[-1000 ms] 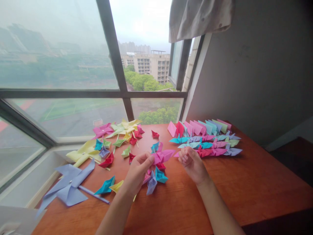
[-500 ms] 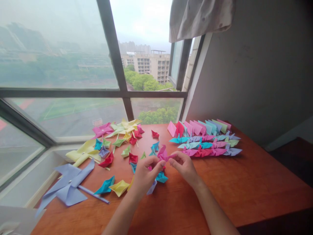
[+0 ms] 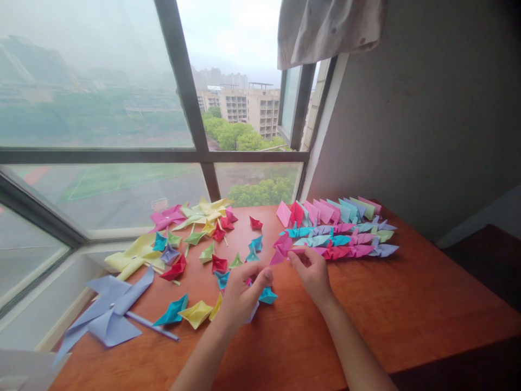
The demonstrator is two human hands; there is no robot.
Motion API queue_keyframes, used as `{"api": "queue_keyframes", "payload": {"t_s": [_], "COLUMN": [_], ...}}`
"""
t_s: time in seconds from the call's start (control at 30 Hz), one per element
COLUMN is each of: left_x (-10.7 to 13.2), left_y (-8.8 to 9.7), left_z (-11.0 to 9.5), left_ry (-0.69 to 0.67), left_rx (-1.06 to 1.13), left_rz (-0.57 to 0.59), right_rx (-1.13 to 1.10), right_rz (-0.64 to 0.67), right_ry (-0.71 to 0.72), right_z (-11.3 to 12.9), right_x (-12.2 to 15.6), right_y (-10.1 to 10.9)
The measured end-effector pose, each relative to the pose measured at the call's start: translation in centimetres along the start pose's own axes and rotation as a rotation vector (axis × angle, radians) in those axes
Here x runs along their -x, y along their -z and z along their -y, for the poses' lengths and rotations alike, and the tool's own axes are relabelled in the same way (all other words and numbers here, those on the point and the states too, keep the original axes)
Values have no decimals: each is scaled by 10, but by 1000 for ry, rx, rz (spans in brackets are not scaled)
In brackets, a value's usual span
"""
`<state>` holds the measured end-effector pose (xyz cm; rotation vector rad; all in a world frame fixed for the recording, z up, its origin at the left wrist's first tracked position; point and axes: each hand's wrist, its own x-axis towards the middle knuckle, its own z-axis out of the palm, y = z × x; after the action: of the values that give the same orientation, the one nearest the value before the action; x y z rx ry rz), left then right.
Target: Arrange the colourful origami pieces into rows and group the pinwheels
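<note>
A pink paper crane (image 3: 280,250) is pinched at its right end by my right hand (image 3: 311,271), thumb against forefinger. It is held just in front of the rows of folded cranes. My left hand (image 3: 246,290) is to the left of the crane and apart from it, fingers curled and thumb tip close to the forefinger, with nothing visible in them. Behind and beneath my left hand are small paper boats, partly hidden by it; a blue boat (image 3: 267,295) shows at its right and a yellow boat (image 3: 196,314) at its left.
Several folded cranes (image 3: 340,252) lie in rows on the right of the brown table (image 3: 407,304), with a row of folded pink, red, blue and green papers (image 3: 325,210) behind. Paper pinwheels, including a lilac one (image 3: 112,309), lie at left. Windows (image 3: 106,184) border the table.
My left hand has come away from the pink crane. My right hand has carried the crane slightly right, toward the rows. The view has shifted a little.
</note>
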<state>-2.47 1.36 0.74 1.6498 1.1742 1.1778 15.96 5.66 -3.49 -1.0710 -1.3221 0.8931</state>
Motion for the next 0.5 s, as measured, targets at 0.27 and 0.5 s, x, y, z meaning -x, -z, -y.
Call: {"api": "queue_keyframes", "payload": {"t_s": [0.27, 0.5], "left_x": [0, 0], "left_y": [-2, -4], "left_z": [-1, -2], "left_ry": [58, 105], "left_rx": [42, 135], "left_rz": [14, 12], "right_rx": [395, 819], "right_rz": [-318, -629], "right_ry": [247, 198], "right_z": [5, -14], "right_x": [-4, -3], "right_y": [54, 191]}}
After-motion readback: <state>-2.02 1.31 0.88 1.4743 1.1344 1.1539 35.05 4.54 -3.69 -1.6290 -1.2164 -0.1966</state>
